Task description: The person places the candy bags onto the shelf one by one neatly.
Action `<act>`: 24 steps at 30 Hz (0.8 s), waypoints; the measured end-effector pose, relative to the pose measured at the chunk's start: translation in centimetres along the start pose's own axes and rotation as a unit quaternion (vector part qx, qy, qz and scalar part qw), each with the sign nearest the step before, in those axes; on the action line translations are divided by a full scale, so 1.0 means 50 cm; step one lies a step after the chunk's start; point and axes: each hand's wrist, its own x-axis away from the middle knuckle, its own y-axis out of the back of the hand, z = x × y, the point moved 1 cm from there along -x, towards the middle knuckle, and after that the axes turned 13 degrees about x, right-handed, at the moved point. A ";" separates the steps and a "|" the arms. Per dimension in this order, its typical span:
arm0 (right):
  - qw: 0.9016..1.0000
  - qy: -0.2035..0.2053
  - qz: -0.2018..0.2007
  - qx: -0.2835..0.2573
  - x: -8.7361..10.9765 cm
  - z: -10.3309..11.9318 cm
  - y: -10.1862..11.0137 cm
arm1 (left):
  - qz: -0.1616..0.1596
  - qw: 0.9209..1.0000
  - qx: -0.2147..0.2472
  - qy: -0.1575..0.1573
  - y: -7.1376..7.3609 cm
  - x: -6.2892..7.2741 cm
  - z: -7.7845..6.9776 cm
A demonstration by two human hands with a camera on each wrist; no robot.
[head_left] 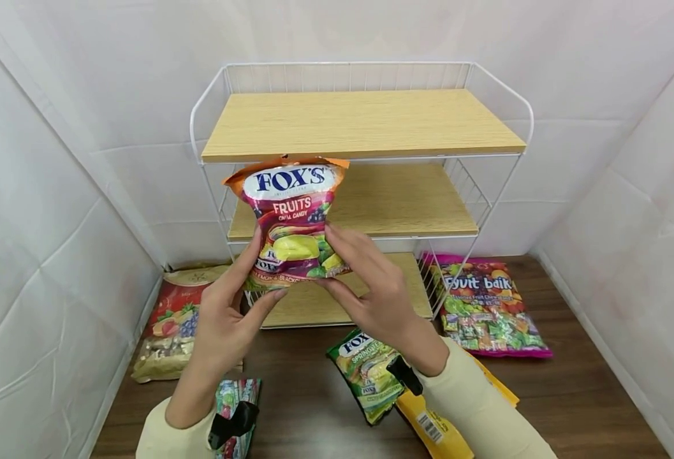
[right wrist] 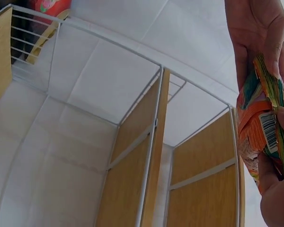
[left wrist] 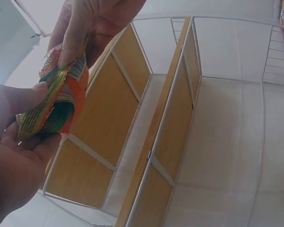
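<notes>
Both hands hold up a Fox's fruits candy bag (head_left: 293, 223), its printed front toward the head camera, before the shelf rack. My left hand (head_left: 227, 306) grips its lower left side, thumb at the bottom edge. On the other side my right hand (head_left: 373, 287) pinches the lower right edge between thumb and fingers. In the left wrist view the bag (left wrist: 61, 99) shows its seam, with the left thumb on it. The right wrist view shows the barcode on the back of the bag (right wrist: 267, 127).
A three-tier rack with wooden shelves (head_left: 359, 124) stands behind the hands. A red and gold bag (head_left: 170, 325) lies left of it, a Fyvit baik bag (head_left: 488, 306) right. Nearer lie a green Fox's bag (head_left: 368, 376), a yellow pack (head_left: 440, 433) and a teal-red pack (head_left: 236, 395).
</notes>
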 end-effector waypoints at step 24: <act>0.999 -0.037 0.036 0.018 -0.073 -0.009 0.014 | -0.006 1.000 -0.022 -0.008 0.012 -0.080 -0.001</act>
